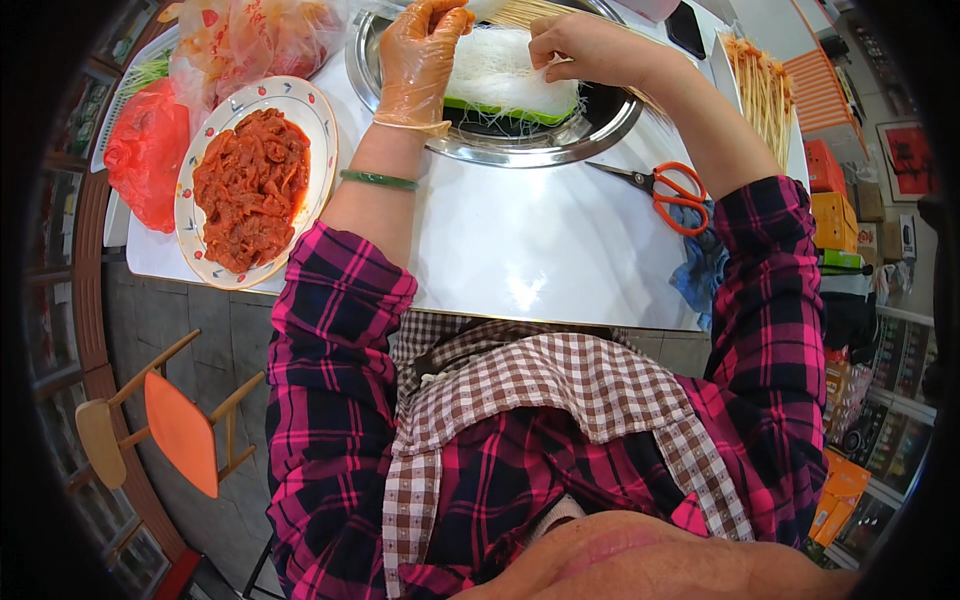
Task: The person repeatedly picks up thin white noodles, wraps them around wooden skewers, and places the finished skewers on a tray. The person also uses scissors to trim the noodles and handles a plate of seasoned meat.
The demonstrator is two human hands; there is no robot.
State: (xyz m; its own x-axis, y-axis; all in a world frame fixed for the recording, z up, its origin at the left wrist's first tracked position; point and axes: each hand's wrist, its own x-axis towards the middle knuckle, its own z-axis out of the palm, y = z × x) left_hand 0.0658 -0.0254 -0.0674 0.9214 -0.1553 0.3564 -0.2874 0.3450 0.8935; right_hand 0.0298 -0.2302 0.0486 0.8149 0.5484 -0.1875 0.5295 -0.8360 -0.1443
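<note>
My left hand (pixel 421 64) wears a thin clear plastic glove stained orange and is raised at the left side of a round steel tray (pixel 525 155). Its fingertips are drawn together near the top edge of view; whether something small sits between them is unclear. Fine white noodle-like strands (pixel 491 64) are heaped on a bright green tray (pixel 510 109) inside the steel one. Bare and ungloved, my right hand (pixel 592 51) pinches some of these strands at the heap's right end. Thin bamboo skewers (pixel 525 11) lie behind the heap.
An oval plate (pixel 319 112) of red marinated meat strips (pixel 251 191) stands at left, beside plastic bags (pixel 154 154). Orange-handled scissors (pixel 675 196) lie at right with blades pointing left, near a blue cloth (pixel 701 262). Farther right are loaded skewers (pixel 761 90) and a dark phone (pixel 685 30).
</note>
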